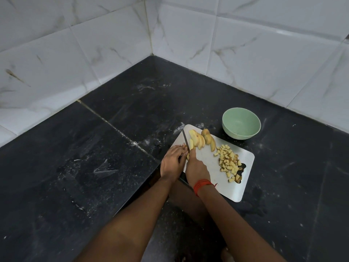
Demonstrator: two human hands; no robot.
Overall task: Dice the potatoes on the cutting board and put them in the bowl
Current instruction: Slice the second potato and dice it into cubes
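Forearms (pixel 132 224) reach in from the near edge. Right hand (pixel 197 171): fingers clamped on the knife (pixel 186 139), blade set among the slices (pixel 197 139) at the far left of the board (pixel 213 157). Left hand (pixel 172 161) steadies a mostly hidden piece beside the blade; whether its fingers pinch it cannot be told. Dice (pixel 229 163) lie heaped on the board's right side; the bowl (pixel 241 123) beyond holds none. Step: dicing, partway. Next, probably: crosswise cuts, fingertips kept back.

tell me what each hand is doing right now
Left hand: fingers curled on a potato slice beside the blade.
Right hand: grips the knife.
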